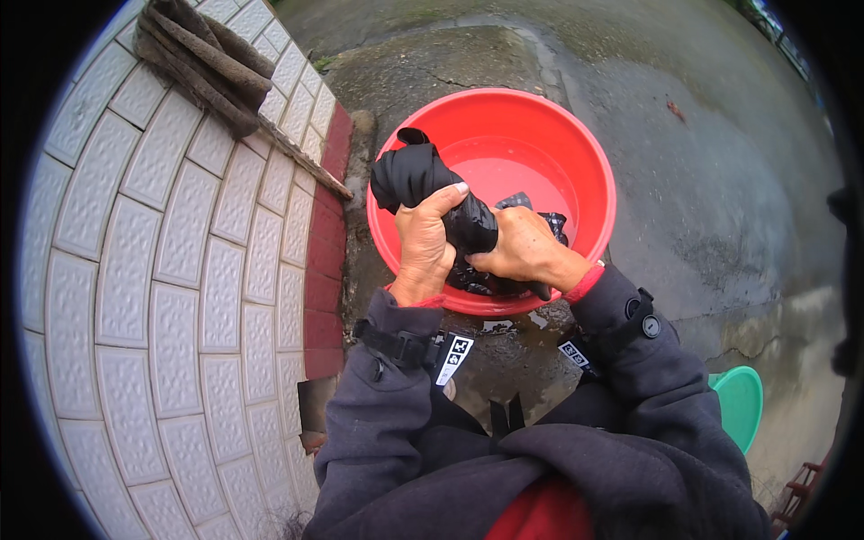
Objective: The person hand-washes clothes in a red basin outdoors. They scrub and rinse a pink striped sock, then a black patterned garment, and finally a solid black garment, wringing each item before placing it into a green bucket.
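A wet black garment [413, 177] is bunched and twisted between my two hands, above the left side of a red plastic basin [603, 169]. My left hand [428, 233] grips the roll around its middle, thumb on top. Farther down the same cloth, my right hand [523, 244] has its fingers closed around the lower end. Shallow water [516, 162] covers the basin's floor. Dark patterned cloth [516, 201] lies in the basin's near part, partly hidden behind my right hand. I cannot tell whether it joins the black garment.
A white-tiled wall [196, 324] with a red lower band [324, 287] runs along the left. Brown cloth [209, 64] hangs over a bar [307, 162] there. Wet concrete [682, 223] stretches to the right. A green plastic basin [742, 405] sits near my right elbow.
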`<state>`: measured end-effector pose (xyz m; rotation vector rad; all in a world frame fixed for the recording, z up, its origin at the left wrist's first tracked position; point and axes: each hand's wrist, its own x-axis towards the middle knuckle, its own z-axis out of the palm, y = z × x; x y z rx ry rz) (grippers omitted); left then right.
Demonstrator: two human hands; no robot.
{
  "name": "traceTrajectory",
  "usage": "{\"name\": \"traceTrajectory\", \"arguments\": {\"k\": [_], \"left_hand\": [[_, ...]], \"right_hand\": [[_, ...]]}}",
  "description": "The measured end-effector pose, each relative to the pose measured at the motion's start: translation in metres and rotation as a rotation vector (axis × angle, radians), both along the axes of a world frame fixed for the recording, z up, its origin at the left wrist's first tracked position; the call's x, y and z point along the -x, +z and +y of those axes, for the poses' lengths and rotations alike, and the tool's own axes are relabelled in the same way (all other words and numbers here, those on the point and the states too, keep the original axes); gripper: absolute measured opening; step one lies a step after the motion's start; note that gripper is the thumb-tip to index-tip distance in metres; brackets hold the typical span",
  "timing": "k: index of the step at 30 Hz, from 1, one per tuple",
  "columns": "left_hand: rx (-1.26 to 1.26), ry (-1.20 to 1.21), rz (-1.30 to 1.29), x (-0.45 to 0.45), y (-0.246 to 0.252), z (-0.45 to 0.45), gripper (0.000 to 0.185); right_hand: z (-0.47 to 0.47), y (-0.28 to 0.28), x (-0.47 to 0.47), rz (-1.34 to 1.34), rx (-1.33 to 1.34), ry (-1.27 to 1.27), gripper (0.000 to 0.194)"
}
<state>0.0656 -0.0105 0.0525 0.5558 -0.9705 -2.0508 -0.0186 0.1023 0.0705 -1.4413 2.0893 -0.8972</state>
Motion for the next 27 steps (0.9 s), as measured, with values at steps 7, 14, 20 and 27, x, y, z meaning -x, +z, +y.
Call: {"name": "traceTrajectory", "arguments": {"k": [7, 14, 20, 27], "left_hand": [[0.148, 0.124, 0.009, 0.01, -0.004, 0.009, 0.011], [0.006, -0.007, -0.016, 0.006, 0.007, 0.013, 0.014], [-0.041, -0.304, 0.088, -0.012, 0.012, 0.013, 0.061], [-0.144, -0.345, 0.193, -0.014, 0.017, 0.019, 0.059]], "right_hand": [[-0.002, -0.015, -0.006, 0.211, 0.073, -0.135, 0.036], [-0.002, -0.023, 0.002, 0.315, 0.311, -0.18, 0.031], [-0.002, -0.015, 0.019, 0.595, 0.496, -0.125, 0.033], [-0.005, -0.008, 0.017, 0.734, 0.661, -0.132, 0.037]]}}
